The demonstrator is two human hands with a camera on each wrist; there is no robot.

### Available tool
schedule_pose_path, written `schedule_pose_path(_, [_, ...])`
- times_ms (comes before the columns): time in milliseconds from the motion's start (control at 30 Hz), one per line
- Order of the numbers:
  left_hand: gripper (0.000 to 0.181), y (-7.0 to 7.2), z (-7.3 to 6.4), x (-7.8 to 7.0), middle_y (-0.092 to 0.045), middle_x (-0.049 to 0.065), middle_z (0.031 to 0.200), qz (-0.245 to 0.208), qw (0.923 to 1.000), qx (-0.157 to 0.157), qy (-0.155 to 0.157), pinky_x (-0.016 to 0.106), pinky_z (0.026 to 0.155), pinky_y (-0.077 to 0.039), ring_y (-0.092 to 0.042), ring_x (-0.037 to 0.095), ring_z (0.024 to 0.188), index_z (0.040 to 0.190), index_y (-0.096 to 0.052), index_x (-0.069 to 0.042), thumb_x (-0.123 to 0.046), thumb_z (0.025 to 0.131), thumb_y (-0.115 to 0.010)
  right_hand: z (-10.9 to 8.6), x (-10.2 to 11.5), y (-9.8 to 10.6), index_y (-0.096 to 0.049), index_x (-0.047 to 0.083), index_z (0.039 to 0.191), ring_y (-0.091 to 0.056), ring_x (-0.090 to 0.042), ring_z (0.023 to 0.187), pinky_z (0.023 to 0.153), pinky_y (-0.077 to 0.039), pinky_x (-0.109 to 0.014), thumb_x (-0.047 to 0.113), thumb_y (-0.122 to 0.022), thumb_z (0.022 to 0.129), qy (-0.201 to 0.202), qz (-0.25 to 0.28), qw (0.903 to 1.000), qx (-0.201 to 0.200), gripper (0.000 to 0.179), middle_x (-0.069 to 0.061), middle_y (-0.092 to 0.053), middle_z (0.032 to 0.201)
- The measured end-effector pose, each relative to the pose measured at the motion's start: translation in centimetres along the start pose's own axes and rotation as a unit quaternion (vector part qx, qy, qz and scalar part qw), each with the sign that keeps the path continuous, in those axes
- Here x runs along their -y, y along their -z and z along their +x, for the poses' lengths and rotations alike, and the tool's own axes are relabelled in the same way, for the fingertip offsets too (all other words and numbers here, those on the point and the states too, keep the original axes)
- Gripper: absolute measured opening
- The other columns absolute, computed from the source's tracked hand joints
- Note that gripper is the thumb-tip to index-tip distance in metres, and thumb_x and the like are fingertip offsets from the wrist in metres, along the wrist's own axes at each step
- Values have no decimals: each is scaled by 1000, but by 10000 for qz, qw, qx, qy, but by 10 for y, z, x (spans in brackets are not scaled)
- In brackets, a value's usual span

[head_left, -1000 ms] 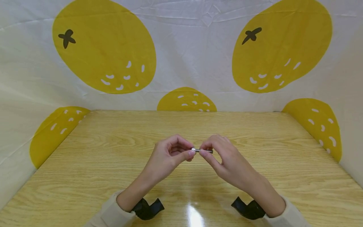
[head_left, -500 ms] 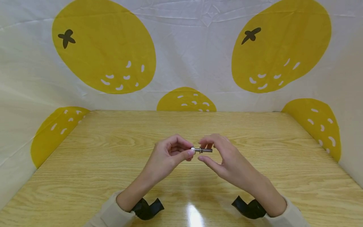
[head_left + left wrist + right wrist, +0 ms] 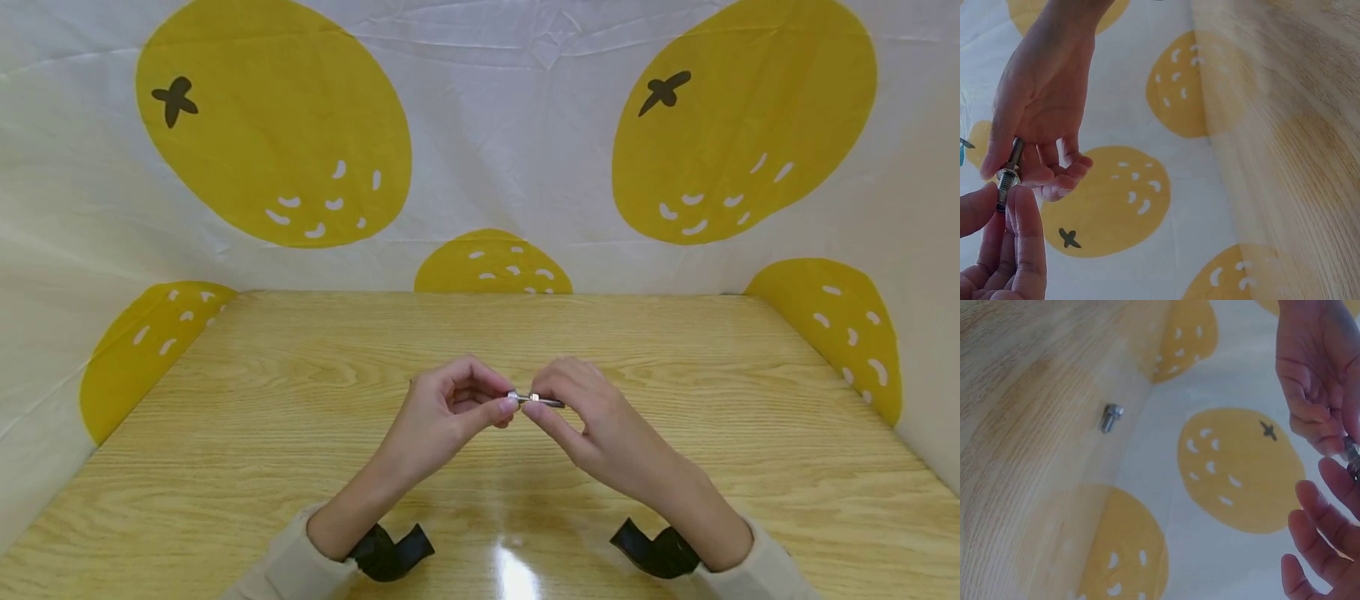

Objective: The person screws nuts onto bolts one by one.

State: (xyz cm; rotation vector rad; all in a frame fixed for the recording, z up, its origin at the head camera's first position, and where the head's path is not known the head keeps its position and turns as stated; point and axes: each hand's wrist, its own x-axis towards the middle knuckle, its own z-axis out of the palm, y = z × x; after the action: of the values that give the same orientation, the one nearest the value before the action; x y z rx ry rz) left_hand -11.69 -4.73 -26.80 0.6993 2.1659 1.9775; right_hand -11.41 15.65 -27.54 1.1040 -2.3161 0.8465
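Note:
A silvery metal bolt [image 3: 522,398] is held level above the middle of the table. My left hand [image 3: 453,408] pinches its head end between thumb and fingers. On the shank sits a nut [image 3: 535,398], which the thumb and index finger of my right hand [image 3: 588,412] pinch. The left wrist view shows the thread of the bolt [image 3: 1005,184] between the nut and the left fingertips, and its plain-looking tip beyond the nut [image 3: 1009,173]. The right wrist view catches only part of the bolt [image 3: 1351,450] at its edge.
Below the hands spreads a glossy wooden table [image 3: 360,333]. White cloth [image 3: 510,167] printed with yellow fruit stands around its back and sides. A short bolt-like metal piece [image 3: 1110,417] appears on the tabletop in the right wrist view; the head view does not show it.
Half a second ago the right fingers stood apart from the nut; now they pinch it again, as a second ago. The left hand has kept its hold on the bolt.

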Motion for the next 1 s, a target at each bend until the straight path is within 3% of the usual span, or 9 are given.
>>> schedule_pose_path(67, [16,0,0,1,-66,12,91,9,10000,43,-28,30,72,-56,-66,20,78,98,-61,-3,-11,85,-67,-1,-1,0,-61,17,85,-49,-6,90,81,-39,-28,16,-55,94,-43,-68,9999,-88,11,11,-56,91])
schedule_pose_path(167, [16,-1,0,1,-66,12,91,55,10000,44,-50,30,72,-56,-65,19,77,98,-61,-3,-11,86,-67,-2,-1,2,-64,19,93,-49,-6,90,80,-40,-29,19,-58,92,-286,-106,9995,-107,5,12,-57,94])
schedule_pose_path(333, [15,-1,0,0,-66,12,92,130,9999,-35,-65,28,73,-56,-66,22,79,98,-61,-3,-11,86,-67,-1,3,6,-56,15,109,-47,-7,91,79,-42,-26,18,-70,83,-373,-44,9993,-26,29,6,-56,100])
schedule_pose_path(533, [15,0,0,1,-66,13,92,68,9999,-16,-80,29,72,-56,-66,25,79,98,-61,-3,-10,86,-67,0,5,6,-55,12,103,-47,-9,90,82,-38,-24,11,-68,84,-105,39,9999,-18,22,7,-54,98])
schedule_pose_path(667, [16,0,0,2,-66,13,91,65,10000,-7,-71,34,74,-56,-66,20,78,98,-61,-3,-11,86,-67,1,4,5,-56,13,101,-48,-9,91,83,-38,-26,10,-66,85,-92,51,9999,-31,19,8,-55,97])
schedule_pose_path(867, [16,-1,0,1,-67,13,91,54,10000,34,-21,30,73,-56,-66,23,78,98,-61,-3,-12,85,-67,0,1,2,-59,18,89,-49,-4,89,83,-37,-27,14,-57,93,-176,-39,9997,-159,6,12,-57,90])
schedule_pose_path(1000, [16,-1,0,1,-67,12,92,81,10000,14,11,29,72,-56,-66,25,79,98,-61,-3,-11,86,-67,-2,2,3,-60,17,98,-51,-7,90,81,-38,-28,17,-61,90,-415,-129,9989,-150,8,11,-57,93])
